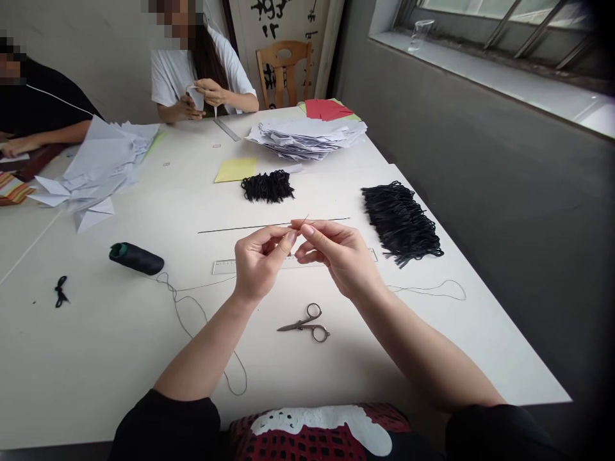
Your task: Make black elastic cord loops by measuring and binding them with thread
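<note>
My left hand (259, 266) and my right hand (341, 256) meet fingertip to fingertip above the table. Both are closed in a pinch on a thin dark thread, whose fine end pokes up between the fingers. One strand of black thread (206, 282) runs from near the spool (137, 258) toward my left hand. Beneath my hands lies a clear ruler (223, 266), partly hidden by them. A thin black cord (230, 228) stretches across the table just beyond. Closer to me are small metal scissors (303, 324) with their blades together.
Bundles of black looped cords lie at the right (401, 221) and ahead (268, 186). A yellow paper (235, 170), a white paper stack (307, 137) and loose white sheets (103, 160) are farther back. A small black knot (60, 292) sits left. Two other people work across the table.
</note>
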`<action>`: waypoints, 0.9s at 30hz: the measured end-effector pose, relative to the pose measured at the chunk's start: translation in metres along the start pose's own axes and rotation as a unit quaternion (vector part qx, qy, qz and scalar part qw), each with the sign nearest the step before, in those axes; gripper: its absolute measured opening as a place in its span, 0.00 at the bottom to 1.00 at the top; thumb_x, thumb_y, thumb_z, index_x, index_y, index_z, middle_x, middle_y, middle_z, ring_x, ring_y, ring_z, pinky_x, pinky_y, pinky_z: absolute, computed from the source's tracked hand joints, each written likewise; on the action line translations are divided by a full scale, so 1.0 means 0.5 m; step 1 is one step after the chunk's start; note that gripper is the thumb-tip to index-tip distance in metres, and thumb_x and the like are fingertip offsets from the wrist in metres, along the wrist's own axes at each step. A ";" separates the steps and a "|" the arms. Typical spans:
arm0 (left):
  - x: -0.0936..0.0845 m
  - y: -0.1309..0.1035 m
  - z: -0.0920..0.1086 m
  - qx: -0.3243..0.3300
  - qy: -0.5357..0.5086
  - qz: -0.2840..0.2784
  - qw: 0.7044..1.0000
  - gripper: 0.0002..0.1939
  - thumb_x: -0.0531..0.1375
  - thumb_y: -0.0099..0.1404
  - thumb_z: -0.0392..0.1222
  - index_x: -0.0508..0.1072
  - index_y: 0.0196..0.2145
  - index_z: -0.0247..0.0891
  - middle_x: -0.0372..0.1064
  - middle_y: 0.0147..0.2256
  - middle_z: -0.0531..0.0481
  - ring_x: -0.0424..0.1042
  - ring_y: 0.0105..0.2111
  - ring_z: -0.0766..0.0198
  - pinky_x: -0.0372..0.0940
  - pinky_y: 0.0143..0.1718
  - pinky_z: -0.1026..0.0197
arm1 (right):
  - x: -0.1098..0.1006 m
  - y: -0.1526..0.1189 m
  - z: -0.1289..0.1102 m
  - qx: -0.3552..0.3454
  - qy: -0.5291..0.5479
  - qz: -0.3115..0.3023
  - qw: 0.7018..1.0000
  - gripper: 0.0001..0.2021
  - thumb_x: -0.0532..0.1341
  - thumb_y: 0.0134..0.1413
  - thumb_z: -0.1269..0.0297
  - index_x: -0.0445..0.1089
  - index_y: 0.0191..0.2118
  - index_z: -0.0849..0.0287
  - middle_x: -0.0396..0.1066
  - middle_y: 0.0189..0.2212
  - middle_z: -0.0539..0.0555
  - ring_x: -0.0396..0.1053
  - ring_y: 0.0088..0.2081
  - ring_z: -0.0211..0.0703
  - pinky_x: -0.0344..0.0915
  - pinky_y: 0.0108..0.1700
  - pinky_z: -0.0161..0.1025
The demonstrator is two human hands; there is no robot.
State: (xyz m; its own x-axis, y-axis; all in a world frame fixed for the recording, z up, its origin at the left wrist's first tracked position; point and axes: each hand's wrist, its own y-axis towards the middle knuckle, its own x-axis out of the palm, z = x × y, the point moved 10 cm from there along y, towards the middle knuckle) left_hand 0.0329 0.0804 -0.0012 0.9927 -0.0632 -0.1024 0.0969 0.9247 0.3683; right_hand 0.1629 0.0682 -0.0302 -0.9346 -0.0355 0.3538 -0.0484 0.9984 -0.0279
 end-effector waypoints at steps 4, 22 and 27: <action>0.002 -0.001 -0.002 -0.006 -0.017 -0.007 1.000 0.06 0.64 0.62 0.44 0.80 0.29 0.43 0.74 0.25 0.52 0.67 0.24 0.66 0.61 0.26 0.61 | 0.002 -0.006 -0.013 -0.027 -0.025 -0.004 0.999 0.16 0.68 0.51 0.51 0.77 0.36 0.60 0.76 0.34 0.54 0.75 0.29 0.36 0.76 0.35 0.37; 0.000 0.002 -0.004 -0.029 -0.067 0.005 0.997 0.10 0.66 0.60 0.49 0.78 0.27 0.43 0.69 0.20 0.53 0.66 0.20 0.67 0.60 0.21 0.63 | 0.020 -0.005 0.013 0.038 0.022 -0.047 0.998 0.22 0.71 0.48 0.53 0.76 0.48 0.59 0.76 0.34 0.54 0.74 0.27 0.34 0.72 0.28 0.30; 0.007 0.000 -0.010 -0.044 -0.079 -0.003 0.996 0.11 0.67 0.58 0.51 0.78 0.26 0.43 0.69 0.20 0.53 0.67 0.21 0.66 0.60 0.20 0.62 | 0.014 -0.002 0.021 0.036 0.050 -0.023 0.998 0.16 0.71 0.46 0.54 0.80 0.40 0.56 0.77 0.38 0.54 0.72 0.26 0.31 0.71 0.28 0.30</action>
State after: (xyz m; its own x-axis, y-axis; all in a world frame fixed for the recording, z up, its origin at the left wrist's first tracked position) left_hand 0.0360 0.0820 -0.0062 0.9917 -0.1206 0.0449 0.1031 0.9532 0.2844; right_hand 0.1528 0.0663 -0.0375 -0.8911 -0.0736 0.4478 -0.1191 0.9901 -0.0743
